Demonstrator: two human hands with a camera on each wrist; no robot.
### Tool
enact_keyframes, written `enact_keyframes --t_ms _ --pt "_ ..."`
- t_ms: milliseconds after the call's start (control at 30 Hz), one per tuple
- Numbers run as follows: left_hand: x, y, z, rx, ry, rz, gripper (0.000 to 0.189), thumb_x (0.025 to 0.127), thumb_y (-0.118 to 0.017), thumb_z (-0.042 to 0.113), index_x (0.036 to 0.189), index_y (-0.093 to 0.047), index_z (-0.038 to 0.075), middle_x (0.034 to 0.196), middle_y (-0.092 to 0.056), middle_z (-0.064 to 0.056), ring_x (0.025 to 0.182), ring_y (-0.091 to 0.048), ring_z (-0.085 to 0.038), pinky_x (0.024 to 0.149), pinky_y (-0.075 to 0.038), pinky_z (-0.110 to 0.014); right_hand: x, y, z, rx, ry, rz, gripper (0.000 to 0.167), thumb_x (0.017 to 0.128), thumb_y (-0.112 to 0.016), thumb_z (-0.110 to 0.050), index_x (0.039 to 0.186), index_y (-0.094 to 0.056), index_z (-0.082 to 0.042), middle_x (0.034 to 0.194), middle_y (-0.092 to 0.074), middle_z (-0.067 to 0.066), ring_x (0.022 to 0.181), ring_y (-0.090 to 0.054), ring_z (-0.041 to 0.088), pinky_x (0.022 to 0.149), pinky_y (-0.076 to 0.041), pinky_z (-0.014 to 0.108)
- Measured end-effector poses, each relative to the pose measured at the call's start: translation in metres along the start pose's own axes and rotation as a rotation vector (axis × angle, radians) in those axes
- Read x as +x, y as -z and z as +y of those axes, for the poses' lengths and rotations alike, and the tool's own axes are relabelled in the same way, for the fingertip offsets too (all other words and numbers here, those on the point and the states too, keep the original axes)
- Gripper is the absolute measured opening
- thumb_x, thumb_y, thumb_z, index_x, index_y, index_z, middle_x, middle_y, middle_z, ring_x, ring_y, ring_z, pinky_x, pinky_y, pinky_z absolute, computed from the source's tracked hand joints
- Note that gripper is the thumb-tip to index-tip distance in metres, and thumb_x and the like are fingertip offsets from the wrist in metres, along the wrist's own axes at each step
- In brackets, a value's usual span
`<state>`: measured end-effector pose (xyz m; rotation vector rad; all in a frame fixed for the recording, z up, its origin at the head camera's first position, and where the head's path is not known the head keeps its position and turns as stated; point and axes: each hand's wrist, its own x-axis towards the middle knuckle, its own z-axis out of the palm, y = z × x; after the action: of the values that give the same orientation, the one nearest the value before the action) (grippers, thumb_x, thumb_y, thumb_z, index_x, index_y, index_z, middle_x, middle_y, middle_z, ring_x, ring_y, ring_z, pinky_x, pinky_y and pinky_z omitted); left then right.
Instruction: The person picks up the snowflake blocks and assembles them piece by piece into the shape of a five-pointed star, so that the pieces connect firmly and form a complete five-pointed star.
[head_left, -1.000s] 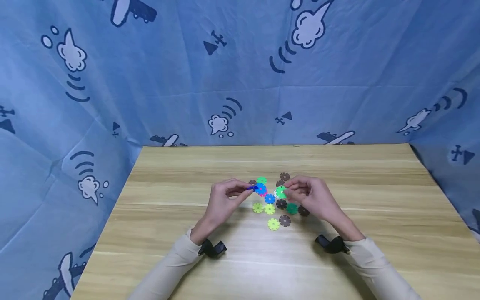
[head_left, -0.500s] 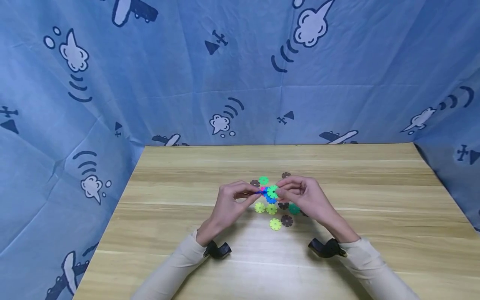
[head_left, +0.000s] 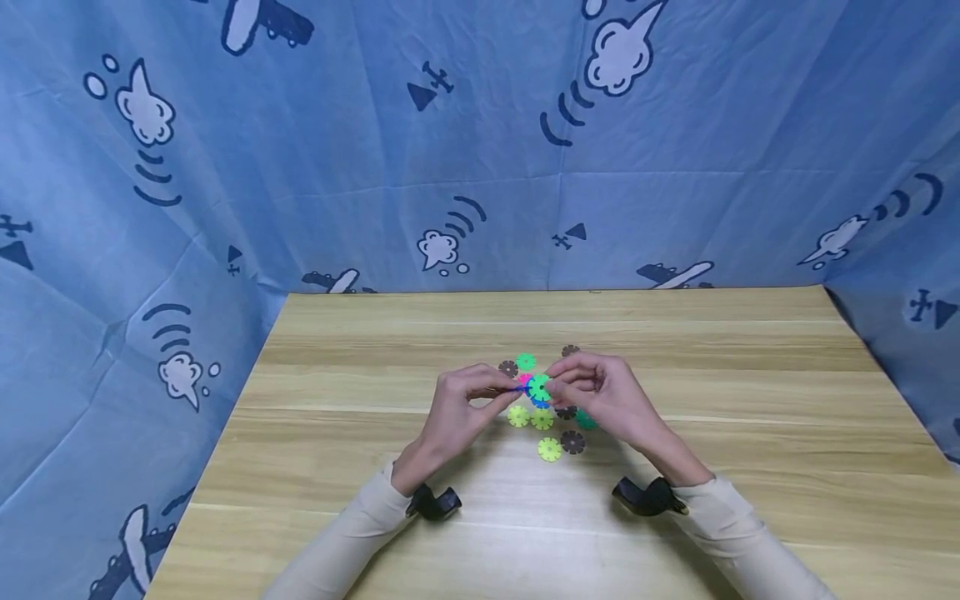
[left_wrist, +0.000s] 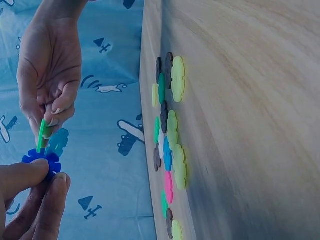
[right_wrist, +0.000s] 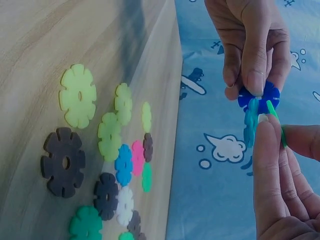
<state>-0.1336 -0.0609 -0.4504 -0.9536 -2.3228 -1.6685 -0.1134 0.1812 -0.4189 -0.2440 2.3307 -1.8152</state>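
Green disc (head_left: pixel 538 387): up in the air above the worktop (head_left: pixel 337 375), notched rim meeting the dark blue disc (right_wrist: pixel 271 91); whether it sits in a slot, I can't tell!
Light blue disc (right_wrist: pixel 251 125): standing out at an angle from the dark blue one, joined at its rim.
My left hand (head_left: pixel 467 410): thumb and fingers pinching the dark blue disc by one side, probably to leave its far notches uncovered.
My right hand (head_left: pixel 611 396): pinching the green disc, blade-like, likely so its edge faces those notches squarely.
Height: both hands raised, I'd say, to give the fingers room on every side.
Loose pieces: flat on the worktop below us, close together, presumably for an easy reach: lime discs (right_wrist: pixel 78 107), a brown disc (right_wrist: pixel 54 165), a pink disc (right_wrist: pixel 137 157), a white disc (right_wrist: pixel 125 206) among them.
Wrists: black cameras (head_left: pixel 435 503) strapped on, just beyond pale sleeves (head_left: pixel 337 533).
Behind: blue cloth (head_left: pixel 495 125), printed with planes.
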Motion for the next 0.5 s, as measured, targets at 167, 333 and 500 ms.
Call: enact_keyframes --t_ms 167,333,500 --pt "-0.0001 -0.0007 -0.0011 0.022 -0.033 0.006 0.011 0.092 -0.079 0.008 0.103 -0.082 0.006 0.097 -0.080 -0.008 0.092 -0.078 -0.017 0.084 -0.064 -0.021 0.0000 -0.0021 0.0001 -0.002 0.016 0.003 0.023 0.097 -0.074 -0.009 0.113 -0.069 0.006 0.099 -0.076 0.024 0.082 -0.079 0.026 0.080 -0.067 0.046" --pt "-0.0009 -0.0017 -0.0021 0.037 -0.062 0.032 0.012 0.089 -0.081 0.004 0.100 -0.083 0.006 0.096 -0.081 -0.009 0.091 -0.079 -0.020 0.083 -0.064 -0.021 -0.0008 -0.0053 0.0021 0.030 0.017 -0.001 0.023 0.096 -0.074 -0.007 0.113 -0.068 0.007 0.098 -0.076 0.025 0.081 -0.079 0.028 0.080 -0.066 0.048" --pt "-0.0018 -0.0028 -0.0019 0.049 -0.065 0.037 0.009 0.088 -0.082 0.005 0.097 -0.083 0.006 0.094 -0.081 -0.009 0.090 -0.079 -0.021 0.085 -0.064 -0.022 -0.0020 -0.0070 0.0052 0.060 0.022 0.000 0.022 0.095 -0.073 -0.004 0.113 -0.068 0.008 0.098 -0.075 0.027 0.079 -0.079 0.026 0.081 -0.066 0.050"
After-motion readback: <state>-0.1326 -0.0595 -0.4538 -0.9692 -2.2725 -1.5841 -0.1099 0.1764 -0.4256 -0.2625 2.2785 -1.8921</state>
